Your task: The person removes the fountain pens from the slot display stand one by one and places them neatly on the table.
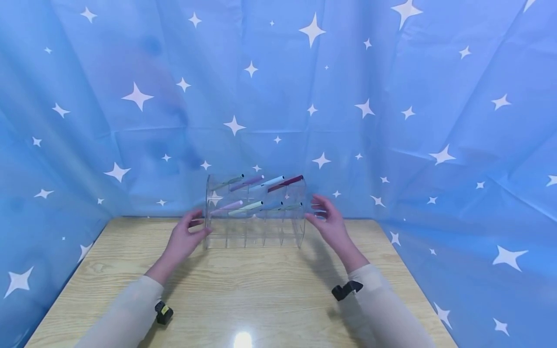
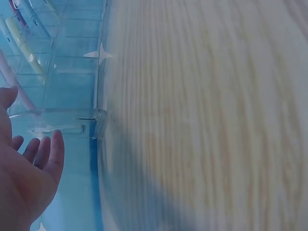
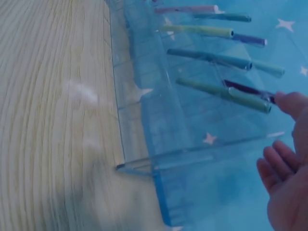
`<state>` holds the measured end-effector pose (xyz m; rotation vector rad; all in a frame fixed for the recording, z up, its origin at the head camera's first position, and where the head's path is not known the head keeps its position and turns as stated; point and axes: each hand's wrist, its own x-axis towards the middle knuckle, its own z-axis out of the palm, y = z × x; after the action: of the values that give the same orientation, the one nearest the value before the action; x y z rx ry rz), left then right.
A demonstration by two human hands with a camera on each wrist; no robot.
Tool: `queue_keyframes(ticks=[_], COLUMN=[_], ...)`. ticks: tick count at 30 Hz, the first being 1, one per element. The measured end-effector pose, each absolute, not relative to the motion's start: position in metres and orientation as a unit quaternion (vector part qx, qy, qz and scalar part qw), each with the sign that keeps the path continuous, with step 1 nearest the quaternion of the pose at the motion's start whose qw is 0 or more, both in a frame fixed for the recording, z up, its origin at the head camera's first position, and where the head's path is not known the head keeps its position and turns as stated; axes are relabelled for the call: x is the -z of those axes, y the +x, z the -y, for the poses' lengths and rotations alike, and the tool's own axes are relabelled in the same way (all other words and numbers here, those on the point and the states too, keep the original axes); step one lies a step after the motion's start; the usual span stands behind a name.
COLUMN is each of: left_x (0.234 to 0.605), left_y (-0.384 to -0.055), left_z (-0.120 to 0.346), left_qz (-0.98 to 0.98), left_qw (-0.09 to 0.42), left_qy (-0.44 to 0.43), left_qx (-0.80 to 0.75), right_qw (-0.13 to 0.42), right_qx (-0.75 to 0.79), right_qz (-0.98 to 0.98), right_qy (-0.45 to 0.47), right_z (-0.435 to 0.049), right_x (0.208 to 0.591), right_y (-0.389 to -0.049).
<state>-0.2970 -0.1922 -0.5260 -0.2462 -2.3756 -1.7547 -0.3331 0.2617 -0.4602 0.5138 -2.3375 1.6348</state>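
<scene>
A clear acrylic pen rack (image 1: 254, 238) stands at the back of the table with two rows of slanted pens. Its upper row has a dark green pen (image 1: 228, 181), a purple pen (image 1: 247, 182), a light blue pen (image 1: 267, 183) and a dark red pen (image 1: 285, 183). Below lie a pink pen (image 1: 227, 208), a pale yellow-green pen (image 1: 246, 208) and others. At the rack's left side is my left hand (image 1: 187, 237), fingers loosely bent, thumb by the side panel; contact is unclear. My right hand (image 1: 329, 221) is beside the right panel, fingers spread and holding nothing.
The light wooden table (image 1: 252, 290) extends in front of the rack. A blue curtain with white stars (image 1: 278, 96) hangs close behind it and along both sides. Black wrist devices (image 1: 346, 290) sit on both sleeves.
</scene>
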Motion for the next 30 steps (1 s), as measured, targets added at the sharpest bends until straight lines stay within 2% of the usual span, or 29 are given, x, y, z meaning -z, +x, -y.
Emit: queue_keyframes(ticks=[8,23,30], left_x=[0.53,0.533,0.533], left_y=[-0.298,-0.303,-0.302], left_z=[0.187,0.19,0.191], left_qz=[0.809,0.805,0.79], left_qw=[0.046,0.013,-0.007], left_qy=[-0.06,-0.05,-0.046], left_qx=[0.582,0.592,0.612], right_qw=[0.108,0.093,0.085], right_qx=[-0.518,-0.46,-0.486], right_qz=[0.831,0.873,0.861], right_qy=[0.172,0.135,0.125], right_z=[-0.244,-0.218,-0.208], right_x=[0.454,0.452,0.459], right_y=[-0.333,-0.338,-0.343])
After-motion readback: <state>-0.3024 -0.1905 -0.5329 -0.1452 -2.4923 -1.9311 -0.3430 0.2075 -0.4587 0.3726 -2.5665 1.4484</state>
